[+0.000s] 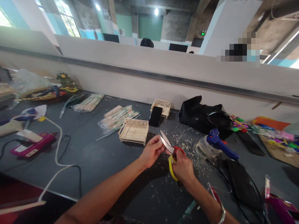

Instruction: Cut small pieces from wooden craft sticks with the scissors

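My right hand [184,166] grips a pair of scissors [167,142] by its red and yellow handles, the blades pointing up and to the left. Close against the blades is my left hand [151,151], its fingers pinched together; whatever they hold is too small or hidden to name. Pale scraps [184,143] lie scattered over the table around both hands. Just beyond my left hand stands a small wooden model bench [134,131]. A second little bench [164,105] sits farther back, with a black phone [155,116] leaning on it.
Bagged wooden sticks [116,119] lie left of the benches. A blue glue gun [219,143] rests on a clear container [204,148] at right, near a black bag [203,113]. A magenta power strip [35,144] and white cable [59,140] occupy the left. A low partition [140,85] backs the table.
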